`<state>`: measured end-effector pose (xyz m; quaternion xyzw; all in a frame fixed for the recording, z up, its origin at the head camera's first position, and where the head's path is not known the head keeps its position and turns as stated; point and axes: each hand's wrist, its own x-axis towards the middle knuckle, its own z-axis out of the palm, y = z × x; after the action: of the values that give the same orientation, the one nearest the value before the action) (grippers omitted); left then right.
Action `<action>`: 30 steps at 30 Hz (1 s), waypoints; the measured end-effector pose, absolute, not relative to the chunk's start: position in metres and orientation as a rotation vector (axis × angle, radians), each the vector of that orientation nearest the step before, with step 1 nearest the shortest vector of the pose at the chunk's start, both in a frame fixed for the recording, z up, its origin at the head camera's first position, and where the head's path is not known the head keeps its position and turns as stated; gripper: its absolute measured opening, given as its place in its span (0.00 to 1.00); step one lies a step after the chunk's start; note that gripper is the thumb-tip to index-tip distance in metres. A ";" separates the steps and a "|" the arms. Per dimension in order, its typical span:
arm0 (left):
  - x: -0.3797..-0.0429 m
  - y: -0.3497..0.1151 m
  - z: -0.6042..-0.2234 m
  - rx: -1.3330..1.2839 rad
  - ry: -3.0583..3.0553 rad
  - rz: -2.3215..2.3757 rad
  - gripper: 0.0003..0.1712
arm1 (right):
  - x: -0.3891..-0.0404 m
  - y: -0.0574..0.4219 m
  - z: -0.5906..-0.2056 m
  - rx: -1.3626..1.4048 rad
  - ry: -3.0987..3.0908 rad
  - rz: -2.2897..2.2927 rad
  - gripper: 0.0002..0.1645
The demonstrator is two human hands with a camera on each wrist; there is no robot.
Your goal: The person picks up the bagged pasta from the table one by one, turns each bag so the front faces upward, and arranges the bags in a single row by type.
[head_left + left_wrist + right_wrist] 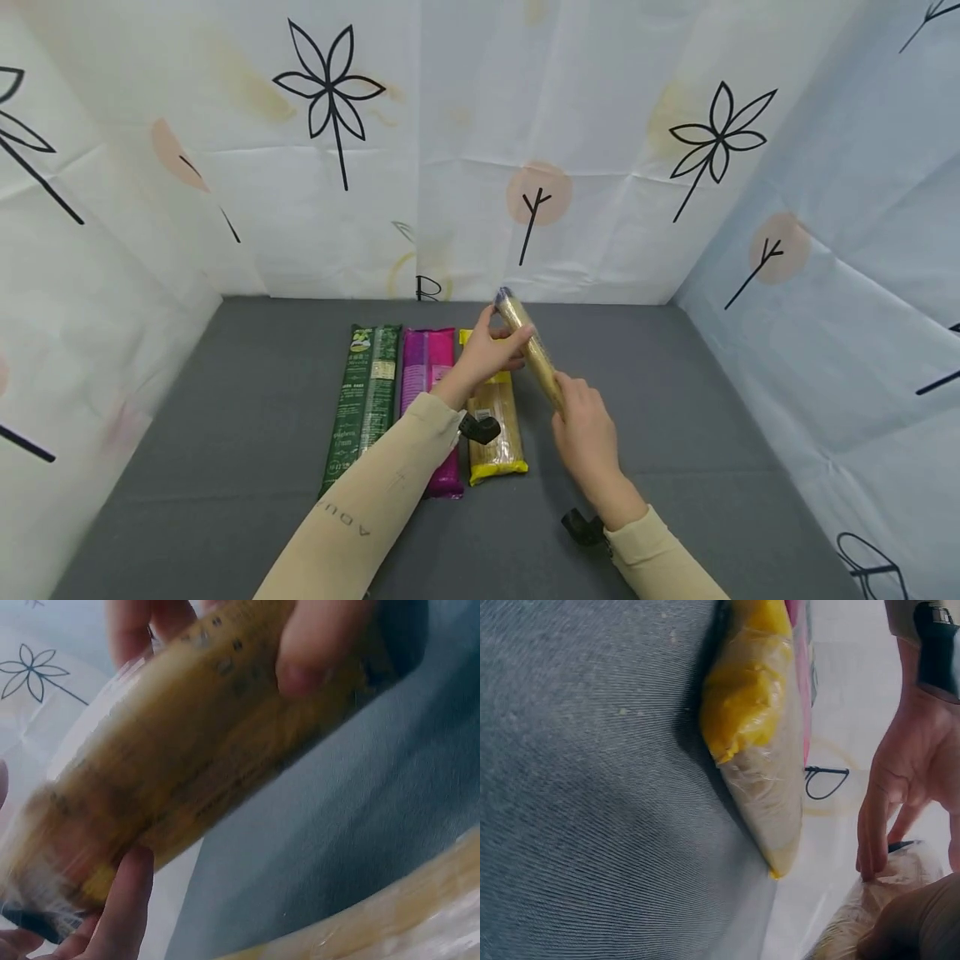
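Observation:
A slim, clear-wrapped pack of spaghetti with dark blue ends is held aslant above the table, between both hands. My left hand grips it near its far end, the thumb lying over the wrapper. Toward its near end, my right hand has its fingers curled round the pack. Printing shows through the film on the pack in the left wrist view. Below the left hand lies a yellow-ended pasta pack, partly covered by that hand. In the right wrist view the left hand touches the held pack's end.
To the left, a magenta pack and a dark green spaghetti pack lie side by side on the grey table, partly behind the left sleeve. Patterned white cloth walls stand at the back and both sides.

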<state>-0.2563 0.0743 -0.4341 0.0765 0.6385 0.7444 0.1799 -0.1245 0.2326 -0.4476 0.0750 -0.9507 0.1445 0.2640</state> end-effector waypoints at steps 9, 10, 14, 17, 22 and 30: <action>-0.251 0.079 -0.440 0.069 1.741 2.254 0.63 | -0.125 0.224 -0.453 0.341 -2.497 0.194 0.32; -0.250 0.080 -0.441 0.048 1.755 2.260 0.62 | -0.125 0.223 -0.454 0.355 -2.490 0.176 0.32; -0.249 0.080 -0.444 -0.018 1.783 2.271 0.58 | -0.123 0.221 -0.454 0.394 -2.475 0.145 0.32; -0.249 0.079 -0.444 -0.055 1.771 2.278 0.55 | -0.123 0.220 -0.455 0.403 -2.470 0.145 0.32; -0.250 0.075 -0.445 -0.091 1.688 2.308 0.51 | -0.123 0.217 -0.458 0.419 -2.454 0.159 0.31; -0.251 0.069 -0.443 -0.087 1.617 2.302 0.38 | -0.118 0.214 -0.460 0.400 -2.513 0.304 0.30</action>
<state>-0.2509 0.0687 -0.4431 -0.0305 0.5668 0.8070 0.1630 -0.1177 0.2138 -0.4599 0.1497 -0.9398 0.1136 0.2856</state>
